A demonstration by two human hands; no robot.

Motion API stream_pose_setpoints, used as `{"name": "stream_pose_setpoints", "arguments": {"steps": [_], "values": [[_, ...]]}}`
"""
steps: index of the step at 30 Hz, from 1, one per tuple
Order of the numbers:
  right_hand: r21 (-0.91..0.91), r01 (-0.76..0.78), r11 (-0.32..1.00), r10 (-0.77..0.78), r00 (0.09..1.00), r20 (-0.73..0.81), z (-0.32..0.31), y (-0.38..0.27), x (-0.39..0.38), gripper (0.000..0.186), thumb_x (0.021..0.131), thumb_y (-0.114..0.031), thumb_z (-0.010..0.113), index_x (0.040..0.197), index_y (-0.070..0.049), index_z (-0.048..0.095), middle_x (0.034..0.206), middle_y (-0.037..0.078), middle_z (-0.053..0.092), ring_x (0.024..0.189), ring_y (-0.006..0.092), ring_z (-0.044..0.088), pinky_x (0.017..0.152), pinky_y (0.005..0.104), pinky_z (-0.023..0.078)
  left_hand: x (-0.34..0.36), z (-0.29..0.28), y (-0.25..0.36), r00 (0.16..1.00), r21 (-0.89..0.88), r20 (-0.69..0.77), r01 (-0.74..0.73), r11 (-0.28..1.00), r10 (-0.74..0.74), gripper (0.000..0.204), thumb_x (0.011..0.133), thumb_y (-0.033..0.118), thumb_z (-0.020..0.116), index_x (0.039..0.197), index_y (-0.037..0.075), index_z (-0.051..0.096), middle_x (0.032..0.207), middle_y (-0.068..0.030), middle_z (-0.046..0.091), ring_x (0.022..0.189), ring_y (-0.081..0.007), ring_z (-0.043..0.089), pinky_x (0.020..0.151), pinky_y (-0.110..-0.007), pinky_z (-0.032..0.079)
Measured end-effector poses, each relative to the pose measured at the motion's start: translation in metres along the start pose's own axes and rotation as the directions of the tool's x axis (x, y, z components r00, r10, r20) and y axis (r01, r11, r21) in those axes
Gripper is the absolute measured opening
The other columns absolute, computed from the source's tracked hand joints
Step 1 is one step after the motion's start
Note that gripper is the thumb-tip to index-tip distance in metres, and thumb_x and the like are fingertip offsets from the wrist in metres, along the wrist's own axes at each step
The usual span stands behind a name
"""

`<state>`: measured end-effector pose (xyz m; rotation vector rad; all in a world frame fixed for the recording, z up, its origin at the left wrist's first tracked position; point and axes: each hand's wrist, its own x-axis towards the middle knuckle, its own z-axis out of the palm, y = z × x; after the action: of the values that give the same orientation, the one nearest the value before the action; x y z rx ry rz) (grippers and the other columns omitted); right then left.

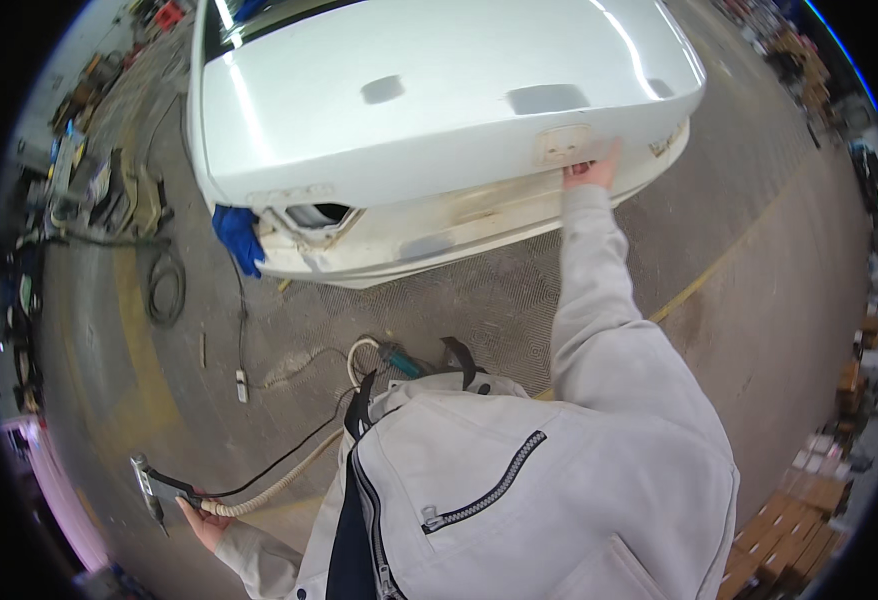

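Right hand point(593, 170) presses fingertips under the trunk lid point(439, 90) edge of the white car point(389, 215), grasping nothing; left hand point(202, 518) grips a hose-fed sander point(156, 488) held low, away from the body. Dull patches suggest sanding remains unfinished.

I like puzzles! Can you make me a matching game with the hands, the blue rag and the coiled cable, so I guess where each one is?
Things:
1. right hand
2. left hand
3. blue rag
4. coiled black cable

Places:
A. lying on the floor left of the car
B. on the rear edge of the white car boot lid
C. hanging at the car's rear corner
D. holding a sanding tool with a hose

Pairs: 1-B, 2-D, 3-C, 4-A
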<state>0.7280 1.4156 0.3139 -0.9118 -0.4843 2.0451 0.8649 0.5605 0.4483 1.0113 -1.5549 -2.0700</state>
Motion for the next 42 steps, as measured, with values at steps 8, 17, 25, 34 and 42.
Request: {"name": "stream_pose_setpoints", "arguments": {"steps": [8, 17, 25, 34, 42], "values": [[-0.074, -0.072, 0.995, 0.078, 0.993, 0.084, -0.006, -0.013, 0.031, 0.089, 0.086, -0.074, 0.066, 0.152, -0.017, 0.046, 0.153, 0.01, 0.045, 0.139, 0.034, 0.045, 0.115, 0.0553, 0.039, -0.015, -0.098, -0.014, 0.993, 0.057, -0.113, -0.011, 0.998, 0.018, 0.044, 0.098, 0.044, 0.072, 0.117, 0.004, 0.069, 0.099, -0.007, 0.071, 0.084, -0.015, 0.064, 0.073, -0.027, 0.051], [-0.102, -0.155, 0.983, 0.15, 0.987, -0.058, -0.027, -0.026, 0.064, 0.098, 0.07, -0.061, 0.089, 0.14, -0.007, 0.046, 0.135, 0.014, 0.048, 0.126, 0.0337, 0.052, 0.111, 0.0561, 0.045, -0.007, -0.143, -0.019, 0.957, 0.041, -0.292, 0.024, 0.999, -0.011, 0.046, 0.097, 0.045, 0.073, 0.117, 0.004, 0.07, 0.099, -0.0059, 0.072, 0.081, -0.0131, 0.062, 0.071, -0.027, 0.05], [-0.269, -0.288, 0.919, 0.28, 0.958, -0.066, -0.043, -0.043, 0.092, 0.112, 0.069, -0.068, 0.086, 0.137, 0.01, 0.043, 0.124, 0.012, 0.056, 0.119, 0.0301, 0.056, 0.115, 0.0458, 0.04, -0.043, -0.09, -0.03, 0.935, -0.052, -0.356, -0.036, 0.998, 0.015, 0.046, 0.096, 0.042, 0.074, 0.121, 0.003, 0.07, 0.106, -0.0094, 0.073, 0.085, -0.0163, 0.065, 0.074, -0.027, 0.052], [-0.197, -0.049, 0.979, 0.035, 0.996, -0.077, -0.024, -0.192, 0.153, 0.107, 0.086, -0.079, 0.058, 0.153, 0.002, 0.036, 0.145, 0.013, 0.046, 0.132, 0.033, 0.046, 0.116, 0.051, 0.037, -0.046, -0.032, -0.053, 0.96, -0.009, -0.274, -0.064, 0.998, 0.059, 0.049, 0.098, 0.04, 0.073, 0.126, 0.001, 0.066, 0.114, -0.0095, 0.074, 0.102, -0.0188, 0.071, 0.077, -0.03, 0.056], [-0.32, -0.074, 0.945, 0.063, 0.997, -0.043, -0.019, -0.185, 0.169, 0.084, 0.094, -0.077, 0.045, 0.155, -0.02, 0.042, 0.155, 0.011, 0.043, 0.139, 0.0337, 0.044, 0.109, 0.0535, 0.044, -0.078, 0.004, -0.067, 0.962, -0.016, -0.26, -0.087, 0.996, 0.08, 0.051, 0.097, 0.048, 0.071, 0.124, 0.005, 0.068, 0.105, -0.0043, 0.074, 0.079, -0.0156, 0.064, 0.071, -0.029, 0.051]]}}
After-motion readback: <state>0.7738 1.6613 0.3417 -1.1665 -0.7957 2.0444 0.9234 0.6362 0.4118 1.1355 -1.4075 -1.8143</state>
